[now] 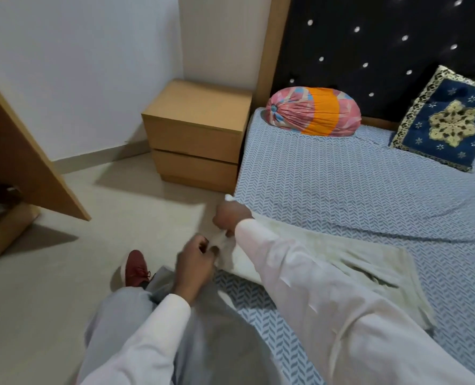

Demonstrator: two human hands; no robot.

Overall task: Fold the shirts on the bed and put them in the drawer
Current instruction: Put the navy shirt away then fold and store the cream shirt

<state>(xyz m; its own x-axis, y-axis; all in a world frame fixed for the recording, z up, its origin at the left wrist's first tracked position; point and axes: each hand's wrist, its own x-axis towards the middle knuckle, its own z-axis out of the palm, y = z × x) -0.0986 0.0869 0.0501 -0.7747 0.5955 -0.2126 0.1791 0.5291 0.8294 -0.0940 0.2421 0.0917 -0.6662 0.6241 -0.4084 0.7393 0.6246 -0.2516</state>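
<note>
Head view, bedside: at far left a wooden desk panel (22, 151) slants into frame above the pale floor (64, 287). Next along, my red shoe (135, 269) is planted on that floor, grey trouser leg behind it. My left hand (194, 262), white-sleeved, has its fingers curled tight and appears to pinch the bunched near edge of a cream shirt (355, 262) at the corner of the bed (341, 184); blur keeps me from saying exactly how the fingertips lie.

Beyond, against the wall, a wooden nightstand (197, 134) stands just beside the bed, its two drawers (194, 170) both closed.

My right hand (230, 215), just above and right of the left, is clenched on the same bunched edge of the shirt, the arm reaching across the cloth. The shirt itself lies spread on the blue patterned sheet at the near side of the bed, partly under my right sleeve (300, 287).

Farther right, a pink-and-orange bolster (312, 111) rests against the dark studded headboard (369, 37), and a blue embroidered cushion (444, 120) leans beside it.
</note>
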